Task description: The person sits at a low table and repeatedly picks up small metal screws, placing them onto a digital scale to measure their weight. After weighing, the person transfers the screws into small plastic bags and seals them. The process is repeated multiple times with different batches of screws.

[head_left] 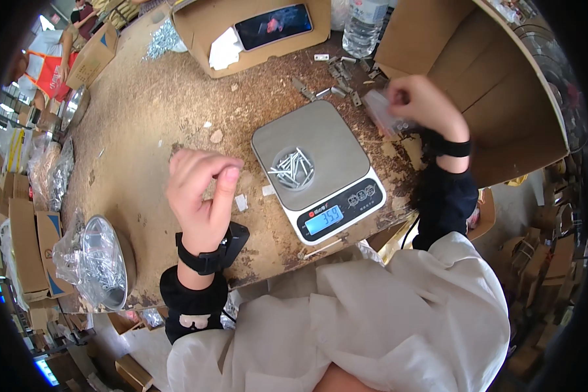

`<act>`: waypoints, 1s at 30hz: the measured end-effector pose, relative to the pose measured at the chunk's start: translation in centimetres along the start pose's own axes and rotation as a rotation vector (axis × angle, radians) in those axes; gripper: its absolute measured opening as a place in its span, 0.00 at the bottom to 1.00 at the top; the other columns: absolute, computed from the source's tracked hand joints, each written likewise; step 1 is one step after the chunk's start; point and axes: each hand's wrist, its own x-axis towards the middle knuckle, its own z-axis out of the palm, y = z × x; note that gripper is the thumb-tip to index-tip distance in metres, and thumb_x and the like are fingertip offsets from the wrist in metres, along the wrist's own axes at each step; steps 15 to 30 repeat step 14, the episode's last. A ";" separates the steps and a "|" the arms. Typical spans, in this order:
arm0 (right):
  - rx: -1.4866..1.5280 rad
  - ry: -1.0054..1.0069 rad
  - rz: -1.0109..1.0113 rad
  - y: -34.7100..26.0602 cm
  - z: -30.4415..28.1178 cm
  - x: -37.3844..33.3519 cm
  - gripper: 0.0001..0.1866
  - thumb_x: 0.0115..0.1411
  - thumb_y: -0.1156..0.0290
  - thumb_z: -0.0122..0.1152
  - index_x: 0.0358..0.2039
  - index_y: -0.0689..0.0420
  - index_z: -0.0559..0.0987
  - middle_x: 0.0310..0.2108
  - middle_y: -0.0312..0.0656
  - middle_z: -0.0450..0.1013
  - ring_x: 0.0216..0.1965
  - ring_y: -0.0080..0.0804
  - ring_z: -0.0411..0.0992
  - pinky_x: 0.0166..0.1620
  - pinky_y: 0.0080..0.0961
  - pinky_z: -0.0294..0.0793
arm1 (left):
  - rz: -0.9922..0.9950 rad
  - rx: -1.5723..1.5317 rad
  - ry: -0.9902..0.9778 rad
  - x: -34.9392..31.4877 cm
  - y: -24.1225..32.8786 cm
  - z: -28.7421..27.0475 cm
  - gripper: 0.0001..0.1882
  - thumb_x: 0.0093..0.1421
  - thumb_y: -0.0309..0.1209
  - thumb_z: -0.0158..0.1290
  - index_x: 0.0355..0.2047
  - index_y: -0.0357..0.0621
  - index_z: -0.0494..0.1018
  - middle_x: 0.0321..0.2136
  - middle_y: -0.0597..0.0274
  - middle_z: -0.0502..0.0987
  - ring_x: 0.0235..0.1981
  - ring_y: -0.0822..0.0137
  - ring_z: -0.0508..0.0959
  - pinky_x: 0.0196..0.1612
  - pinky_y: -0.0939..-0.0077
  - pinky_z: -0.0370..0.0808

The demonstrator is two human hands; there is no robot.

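A kitchen scale point(330, 140) with a grey plate and a lit display stands in front of me. On its plate sits a small clear round dish point(305, 181) filled with silvery nail-like pins point(293, 167). My left hand point(199, 186) hovers left of the scale, thumb tip against the curled index finger; anything between them is hidden. Right of the scale, my right hand point(428, 108) is closed at the edge of a clear plastic bag point(380, 112) with small pieces at its bottom. The right fingertips are slightly blurred.
Metal hardware pieces point(338, 75) lie behind the scale. A phone point(274, 27) rests in a cardboard box point(268, 55) beside a water bottle point(364, 29). A tall carton point(496, 78) stands at right. A metal bowl point(125, 261) of pins sits near left; another person point(49, 49) is far left.
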 end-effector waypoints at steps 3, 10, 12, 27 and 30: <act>-0.054 -0.145 0.029 -0.6 1.5 0.2 0.10 0.44 0.70 0.72 0.25 0.59 0.79 0.23 0.43 0.77 0.27 0.34 0.76 0.30 0.31 0.73 | 0.033 0.015 -0.039 0.1 -0.1 0.2 0.03 0.56 0.27 0.58 0.27 0.42 0.77 0.24 0.62 0.76 0.28 0.61 0.72 0.41 0.68 0.66; -0.027 -0.052 0.026 0.6 1.4 0.1 0.15 0.52 0.64 0.71 0.32 0.60 0.77 0.19 0.40 0.73 0.22 0.28 0.71 0.27 0.27 0.68 | -0.104 0.030 0.089 -2.6 1.0 -1.8 0.04 0.58 0.26 0.56 0.26 0.39 0.76 0.24 0.59 0.76 0.29 0.60 0.72 0.39 0.67 0.68; -0.017 0.003 -0.006 -0.9 1.6 0.2 0.15 0.53 0.63 0.69 0.32 0.60 0.77 0.19 0.40 0.73 0.22 0.28 0.71 0.27 0.27 0.68 | -0.128 0.042 0.196 -4.6 2.4 -3.6 0.06 0.58 0.28 0.57 0.26 0.40 0.76 0.24 0.60 0.76 0.30 0.61 0.72 0.40 0.65 0.69; -0.054 0.015 -0.011 -1.3 1.5 0.3 0.14 0.54 0.65 0.68 0.36 0.59 0.79 0.21 0.41 0.75 0.24 0.27 0.73 0.29 0.25 0.70 | -0.168 0.042 0.268 -7.0 4.0 -5.4 0.11 0.63 0.34 0.56 0.25 0.43 0.77 0.24 0.62 0.77 0.30 0.61 0.72 0.40 0.62 0.69; -0.054 0.015 -0.011 -1.3 1.5 0.3 0.14 0.54 0.65 0.68 0.36 0.59 0.79 0.21 0.41 0.75 0.24 0.27 0.73 0.29 0.25 0.70 | -0.168 0.042 0.268 -7.0 4.0 -5.4 0.11 0.63 0.34 0.56 0.25 0.43 0.77 0.24 0.62 0.77 0.30 0.61 0.72 0.40 0.62 0.69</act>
